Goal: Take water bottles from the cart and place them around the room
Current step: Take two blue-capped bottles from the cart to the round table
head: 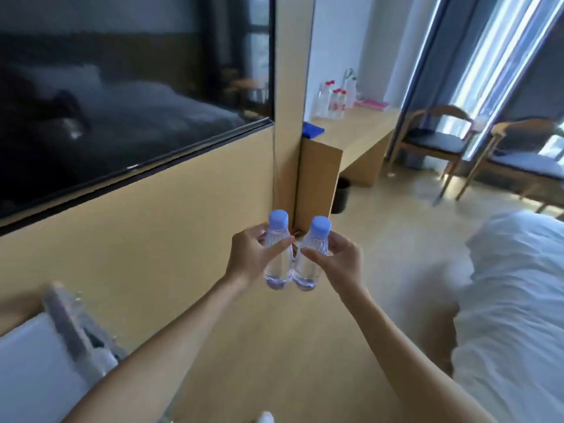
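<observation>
1. I have two water bottles upright in mid-air, sides touching: left bottle [277, 254], right bottle [311, 257].
2. My left hand [248, 257] grips one, my right hand [338, 264] the other, probably so both go in one trip.
3. Ahead, the counter [360, 129] already carries bottles [334, 102], a likely spot.
4. The cart [45, 355] sits low left, the bed [512, 300] right.

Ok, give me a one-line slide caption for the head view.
Left hand and right hand each hold a blue-capped water bottle upright, walking toward a wooden desk.
</observation>
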